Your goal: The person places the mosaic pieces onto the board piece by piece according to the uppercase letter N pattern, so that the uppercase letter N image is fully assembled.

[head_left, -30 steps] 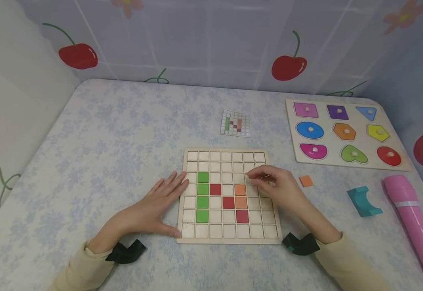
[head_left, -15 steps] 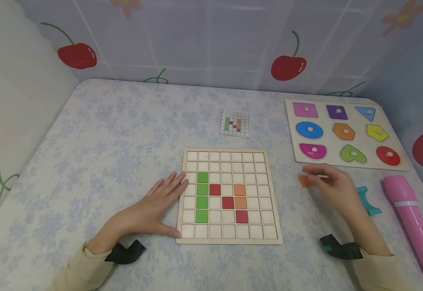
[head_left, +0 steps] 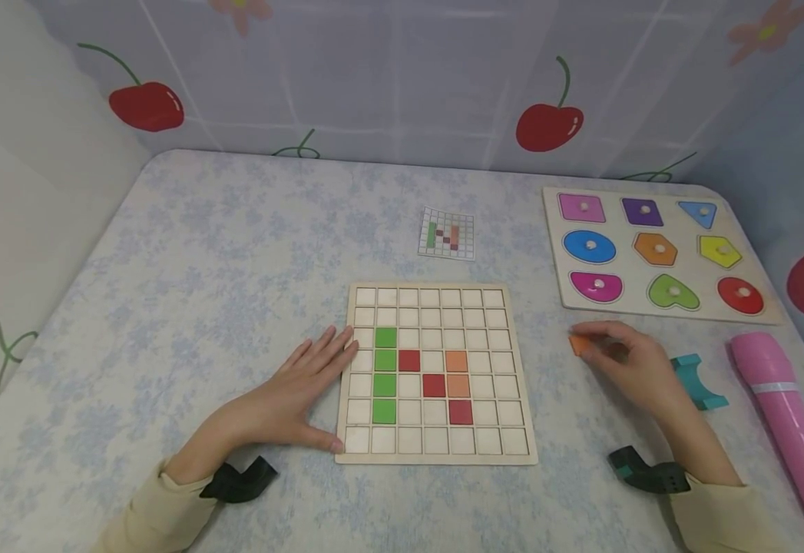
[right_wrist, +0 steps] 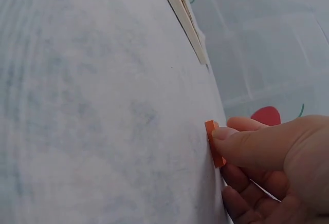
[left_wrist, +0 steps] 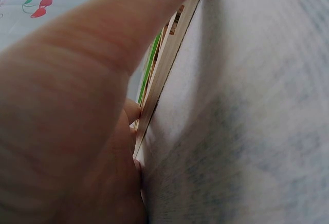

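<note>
A square wooden grid board [head_left: 436,457] lies mid-table, with a column of green tiles [head_left: 385,384], a diagonal of red tiles [head_left: 433,385] and two orange tiles [head_left: 456,361] in its cells. My left hand [head_left: 291,399] rests with straight fingers at the board's left edge, fingertips and thumb on its rim. Right of the board, my right hand [head_left: 626,361] pinches a loose orange tile [right_wrist: 215,144] between thumb and fingers. In the right wrist view the tile is tilted up on its edge close to the tablecloth, the thumb on its face.
Behind the board lies a small printed pattern card [head_left: 446,234]. A knobbed shape puzzle [head_left: 630,307] sits at the back right. Beside my right hand are a teal arch-shaped block [head_left: 699,382] and a pink toy microphone [head_left: 782,415].
My right hand has moved right from the board to the loose orange tile and now pinches it, tipping it up slightly. The left hand has stayed still.
</note>
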Tool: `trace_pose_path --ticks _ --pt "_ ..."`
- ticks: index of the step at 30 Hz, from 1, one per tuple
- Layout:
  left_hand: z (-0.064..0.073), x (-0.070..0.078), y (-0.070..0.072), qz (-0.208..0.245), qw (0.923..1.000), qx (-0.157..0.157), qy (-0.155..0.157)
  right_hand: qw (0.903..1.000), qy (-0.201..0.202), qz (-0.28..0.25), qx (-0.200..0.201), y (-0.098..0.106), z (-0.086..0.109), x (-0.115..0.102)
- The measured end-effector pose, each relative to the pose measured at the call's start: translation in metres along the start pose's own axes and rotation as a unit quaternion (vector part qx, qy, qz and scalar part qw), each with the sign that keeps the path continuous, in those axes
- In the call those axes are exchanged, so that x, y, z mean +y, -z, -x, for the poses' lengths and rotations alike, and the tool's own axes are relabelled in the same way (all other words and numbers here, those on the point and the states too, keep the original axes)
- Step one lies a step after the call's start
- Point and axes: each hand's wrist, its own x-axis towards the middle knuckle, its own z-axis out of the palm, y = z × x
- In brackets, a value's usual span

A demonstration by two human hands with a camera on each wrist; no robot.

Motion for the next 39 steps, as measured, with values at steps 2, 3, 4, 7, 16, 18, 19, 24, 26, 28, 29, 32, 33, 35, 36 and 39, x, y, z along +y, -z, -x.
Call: trace_pose_path --ticks 2,3,4,7,16,18,19,24,26,28,29,32,33,35,36,39 --pt "0.0 0.0 0.0 0.0 1.0 -0.001 0.001 1.0 0.004 0.004 -0.001 0.0 0.0 0.0" --pt "0.0 0.0 0.0 0.001 1.0 -0.001 0.001 1.0 0.008 0.005 -0.001 -0.001 0.0 0.0" --pt "0.0 0.0 0.0 0.001 1.0 -0.001 0.001 0.9999 0.011 0.008 0.0 -0.001 0.0 -0.001" --pt "-0.001 -0.001 -0.001 0.003 1.0 -0.001 0.0 0.9997 0.02 0.014 0.005 -0.002 0.0 -0.001" --pt "-0.002 -0.003 0.0 -0.001 1.0 -0.001 -0.001 0.9985 0.047 -0.006 0.028 -0.004 -0.002 -0.001" --pt "-0.003 -0.003 0.0 -0.002 1.0 0.0 -0.001 0.9983 0.045 -0.018 0.033 -0.004 -0.002 -0.001" --pt "-0.003 -0.003 0.0 -0.002 1.0 0.001 -0.001 0.9983 0.042 -0.024 0.034 -0.004 -0.002 -0.001" --pt "0.0 -0.002 -0.002 0.008 0.9999 0.0 0.007 0.9977 -0.005 -0.059 0.031 -0.005 0.0 -0.007" --pt "0.001 -0.001 -0.003 0.015 0.9998 -0.002 0.009 0.9963 -0.024 -0.076 0.032 -0.007 0.0 -0.013" --pt "0.002 0.0 -0.004 0.021 0.9998 -0.003 0.006 0.9943 -0.036 -0.095 0.032 -0.009 -0.001 -0.02" --pt "0.002 0.0 -0.005 0.021 0.9998 -0.002 0.004 0.9931 -0.038 -0.106 0.03 -0.01 -0.003 -0.025" --pt "0.003 0.0 -0.005 0.018 0.9998 0.003 -0.002 0.9903 -0.026 -0.135 0.02 -0.016 -0.011 -0.039" --pt "0.002 0.0 -0.005 0.017 0.9998 0.005 -0.003 0.989 -0.022 -0.146 0.013 -0.019 -0.015 -0.043" --pt "0.002 -0.001 -0.004 0.016 0.9998 0.007 -0.005 0.9857 -0.011 -0.168 -0.002 -0.024 -0.023 -0.053" --pt "0.002 -0.001 -0.004 0.016 0.9998 0.008 -0.006 0.9836 -0.008 -0.18 -0.011 -0.027 -0.027 -0.058" --pt "0.001 -0.001 -0.003 0.015 0.9998 0.01 -0.008 0.9768 -0.005 -0.211 -0.038 -0.037 -0.039 -0.073"
